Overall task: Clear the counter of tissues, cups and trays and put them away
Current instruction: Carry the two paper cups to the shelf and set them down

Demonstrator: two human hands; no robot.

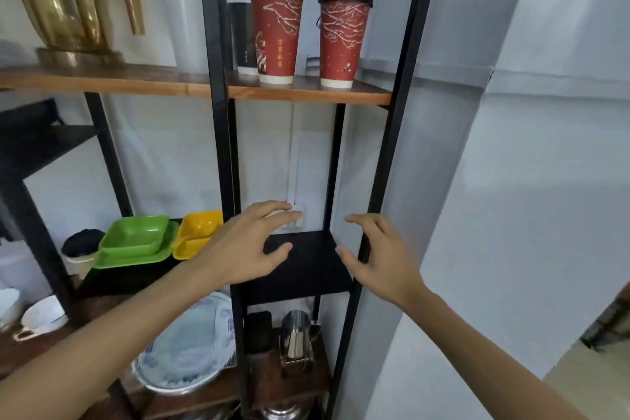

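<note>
two lidded red cups (276, 29) upright on wooden shelf (136, 82).

- The left red cup (276, 31), upper middle of the frame, carries a vertical line of gold characters low on its side, too small and blurred to read.
- The dark cup (242, 37) just behind it shows tiny pale marks, also unreadable.
- No other text can be made out.
</note>
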